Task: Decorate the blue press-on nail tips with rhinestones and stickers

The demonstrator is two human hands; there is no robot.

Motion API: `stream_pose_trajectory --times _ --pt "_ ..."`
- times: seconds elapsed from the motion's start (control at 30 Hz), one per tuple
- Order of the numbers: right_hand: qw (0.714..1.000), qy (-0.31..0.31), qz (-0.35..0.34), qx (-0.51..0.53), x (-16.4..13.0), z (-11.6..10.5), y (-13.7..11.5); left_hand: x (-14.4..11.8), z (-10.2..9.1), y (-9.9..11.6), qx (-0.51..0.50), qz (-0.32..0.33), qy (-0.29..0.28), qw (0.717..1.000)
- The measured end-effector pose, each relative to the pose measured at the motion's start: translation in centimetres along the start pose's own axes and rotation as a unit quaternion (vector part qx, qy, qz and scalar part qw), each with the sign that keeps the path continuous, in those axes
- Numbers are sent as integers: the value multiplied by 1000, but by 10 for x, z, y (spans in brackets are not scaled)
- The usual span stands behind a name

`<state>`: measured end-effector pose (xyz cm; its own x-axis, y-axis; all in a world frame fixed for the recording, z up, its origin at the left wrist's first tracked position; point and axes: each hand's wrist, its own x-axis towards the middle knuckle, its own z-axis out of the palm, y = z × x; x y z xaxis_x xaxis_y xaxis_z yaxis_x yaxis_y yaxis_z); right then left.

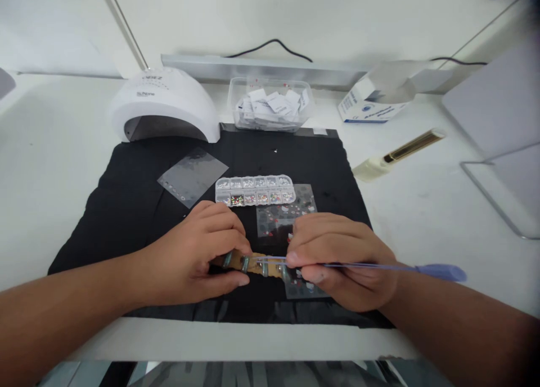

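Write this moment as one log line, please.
left hand: holds strip | right hand: grips tweezers, tips over strip | nearby: bead case, lamp

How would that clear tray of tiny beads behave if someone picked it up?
The clear tray would probably feel light, since it looks like plastic holding only tiny beads. It likely stays fairly stiff, judging by its straight, evenly divided shape. Tilting might spill the beads, though I can't tell whether a lid covers them.
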<state>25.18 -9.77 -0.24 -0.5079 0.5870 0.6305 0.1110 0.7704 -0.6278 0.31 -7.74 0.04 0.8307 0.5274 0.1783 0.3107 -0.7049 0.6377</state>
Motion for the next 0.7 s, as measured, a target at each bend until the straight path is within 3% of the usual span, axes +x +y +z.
stream_pose_trajectory --times 0.7 --pt "1000 -2 -7 -1 -1 0 2 1 0 1 5 -4 2 1000"
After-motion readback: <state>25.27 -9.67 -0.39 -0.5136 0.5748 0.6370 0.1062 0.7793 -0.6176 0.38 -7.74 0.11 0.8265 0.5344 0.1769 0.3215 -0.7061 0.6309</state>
